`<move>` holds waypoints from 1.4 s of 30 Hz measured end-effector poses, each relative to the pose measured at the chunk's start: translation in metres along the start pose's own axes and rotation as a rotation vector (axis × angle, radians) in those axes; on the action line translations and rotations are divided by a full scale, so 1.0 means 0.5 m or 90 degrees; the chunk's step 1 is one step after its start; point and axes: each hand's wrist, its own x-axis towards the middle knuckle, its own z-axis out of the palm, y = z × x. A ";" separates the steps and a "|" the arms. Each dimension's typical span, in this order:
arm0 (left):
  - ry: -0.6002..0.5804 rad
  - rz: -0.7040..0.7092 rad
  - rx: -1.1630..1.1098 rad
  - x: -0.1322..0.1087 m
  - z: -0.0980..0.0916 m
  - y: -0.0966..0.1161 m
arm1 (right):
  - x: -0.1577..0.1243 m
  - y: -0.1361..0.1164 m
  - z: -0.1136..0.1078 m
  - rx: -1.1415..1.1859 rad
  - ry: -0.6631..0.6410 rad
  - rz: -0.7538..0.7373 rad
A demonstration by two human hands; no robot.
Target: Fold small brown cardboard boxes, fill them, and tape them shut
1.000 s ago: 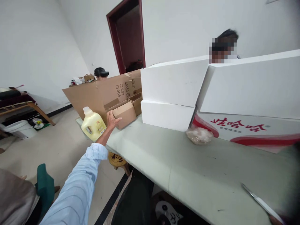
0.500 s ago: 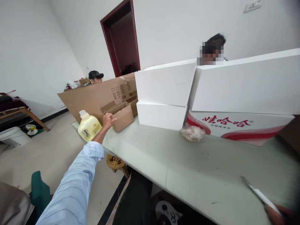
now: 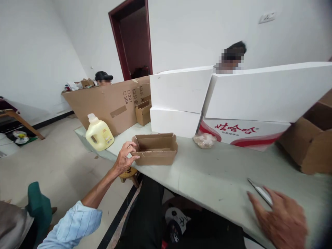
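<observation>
Around the left end of a small open-topped cardboard box (image 3: 157, 158) my left hand (image 3: 127, 155) has closed, fingers at its rim and thumb on the near side. The box stands on the table, and its inside looks bare. My right hand (image 3: 282, 218) is over the table at the right, thumb spread away from the fingers. Under and between them lies a knife (image 3: 261, 193) with a thin blade and pale handle, its rear end hidden by the hand.
A yellow jug (image 3: 100, 133) stands at the table's left end. White boxes (image 3: 178, 91) and a red-and-white carton (image 3: 243, 133) line the back, with a plastic-wrapped bundle (image 3: 204, 140) before them. Another small box (image 3: 143, 112) and a brown carton (image 3: 308, 145) flank them. Two people are behind.
My left hand has brought the small box from beside the jug toward me and to the right. My right hand has come further into view, its fingers now spread over the knife.
</observation>
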 end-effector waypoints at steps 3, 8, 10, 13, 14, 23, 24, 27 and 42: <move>-0.026 0.034 -0.040 -0.043 0.013 0.062 | -0.014 -0.092 0.020 0.150 -0.089 -0.062; -0.065 0.090 -0.097 -0.086 0.016 0.139 | -0.044 -0.249 0.035 0.331 -0.313 -0.071; -0.080 0.116 -0.117 -0.098 0.013 0.157 | -0.052 -0.287 0.026 0.365 -0.348 -0.060; -0.099 0.123 -0.131 -0.111 0.007 0.167 | -0.062 -0.315 0.007 0.412 -0.367 -0.034; -0.103 0.115 -0.135 -0.113 0.006 0.167 | -0.065 -0.318 0.002 0.426 -0.366 -0.030; -0.079 0.060 -0.167 -0.089 0.023 0.141 | -0.089 -0.337 -0.027 0.550 -0.335 0.083; -0.086 0.069 -0.158 -0.090 0.025 0.138 | -0.084 -0.337 -0.030 0.571 -0.343 0.123; -0.147 0.154 -0.078 -0.105 0.027 0.136 | -0.059 -0.332 -0.042 0.594 -0.359 0.267; -0.211 0.327 0.020 -0.088 0.067 0.134 | 0.022 -0.313 -0.080 0.745 -0.714 0.605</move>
